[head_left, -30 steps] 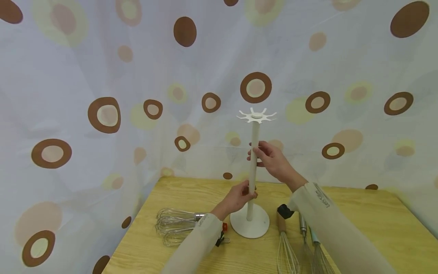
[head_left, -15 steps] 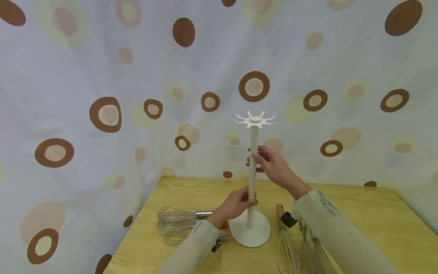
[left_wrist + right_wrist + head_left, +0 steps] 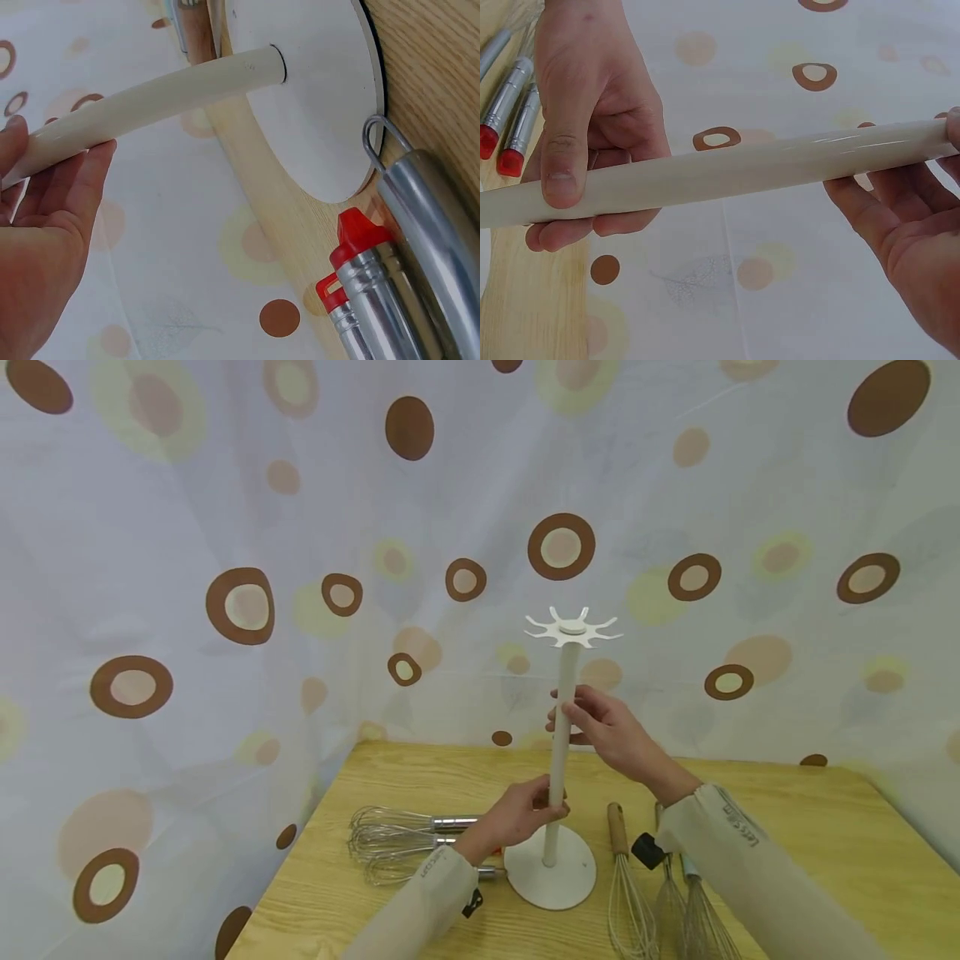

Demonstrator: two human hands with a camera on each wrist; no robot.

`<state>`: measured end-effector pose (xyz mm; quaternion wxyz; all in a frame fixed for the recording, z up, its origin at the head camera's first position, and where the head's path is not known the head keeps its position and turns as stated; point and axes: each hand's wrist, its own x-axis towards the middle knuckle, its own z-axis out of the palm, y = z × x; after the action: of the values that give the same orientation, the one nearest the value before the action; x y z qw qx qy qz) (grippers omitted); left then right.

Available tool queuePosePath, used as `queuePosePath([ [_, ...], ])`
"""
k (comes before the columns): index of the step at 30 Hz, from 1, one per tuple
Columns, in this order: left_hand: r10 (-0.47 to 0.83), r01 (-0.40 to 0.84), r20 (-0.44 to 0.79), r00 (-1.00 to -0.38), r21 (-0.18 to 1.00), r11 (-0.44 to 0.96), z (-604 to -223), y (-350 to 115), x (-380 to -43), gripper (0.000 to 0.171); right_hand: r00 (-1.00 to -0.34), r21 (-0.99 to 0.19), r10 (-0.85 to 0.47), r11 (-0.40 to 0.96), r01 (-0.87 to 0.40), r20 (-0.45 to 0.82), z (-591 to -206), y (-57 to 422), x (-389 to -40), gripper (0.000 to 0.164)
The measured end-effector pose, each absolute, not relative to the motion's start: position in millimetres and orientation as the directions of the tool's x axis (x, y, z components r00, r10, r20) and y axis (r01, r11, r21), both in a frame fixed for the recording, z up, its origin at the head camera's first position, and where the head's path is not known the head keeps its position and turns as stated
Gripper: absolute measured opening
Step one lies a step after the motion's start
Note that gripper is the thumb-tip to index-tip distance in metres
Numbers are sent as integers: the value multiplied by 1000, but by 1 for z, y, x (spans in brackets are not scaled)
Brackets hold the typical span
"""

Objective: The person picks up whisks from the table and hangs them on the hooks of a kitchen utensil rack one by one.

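Observation:
A white stand has a round base (image 3: 551,893), a long upright pole (image 3: 560,752) and a top ring of curved hooks (image 3: 572,627). It leans slightly right in the head view. My left hand (image 3: 517,814) grips the pole low down, thumb in front and fingers behind. Higher up, my right hand (image 3: 611,731) holds the same pole with the thumb on the near side and fingers around the back. The right wrist view shows both hands on the pole (image 3: 765,169). The stand's base plate (image 3: 315,112) fills the upper right of the left wrist view.
Several wire whisks (image 3: 390,827) with steel handles lie left of the base, partly behind my left forearm. Red handle caps (image 3: 358,234) sit close to the base. On the right lie a wooden-handled whisk (image 3: 617,831) and others under my sleeve. A spotted curtain hangs behind the wooden table (image 3: 435,764).
The stand, with both hands on it, has come a little nearer to me, its base and top lower in view. The pole leans a bit more to the right. Both grips look the same.

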<state>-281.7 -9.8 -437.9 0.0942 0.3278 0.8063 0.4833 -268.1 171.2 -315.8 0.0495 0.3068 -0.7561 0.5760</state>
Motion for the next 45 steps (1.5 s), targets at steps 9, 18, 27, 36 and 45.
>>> queuePosePath([
  [9, 598, 423, 161, -785, 845, 328, -439, -7, -276, 19, -787, -832, -445, 146, -535, 428, -315, 176, -265, 34],
  [18, 599, 442, 171, -783, 829, 342, -437, -9, -279, 20, -776, -797, -436, 187, -574, 456, -311, 173, -265, 35],
  [27, 631, 448, 113, -767, 799, 402, -433, -50, -280, 41, -770, -746, -213, 197, -637, 601, -282, 185, -256, 34],
  [36, 699, 512, -32, -714, 658, 553, -439, -106, -280, 39, -624, -610, -46, 168, -774, 780, -255, 197, -252, 30],
  [45, 723, 515, -158, -672, 603, 609, -457, -128, -276, 40, -572, -566, -31, 114, -817, 820, -246, 188, -256, 20],
])
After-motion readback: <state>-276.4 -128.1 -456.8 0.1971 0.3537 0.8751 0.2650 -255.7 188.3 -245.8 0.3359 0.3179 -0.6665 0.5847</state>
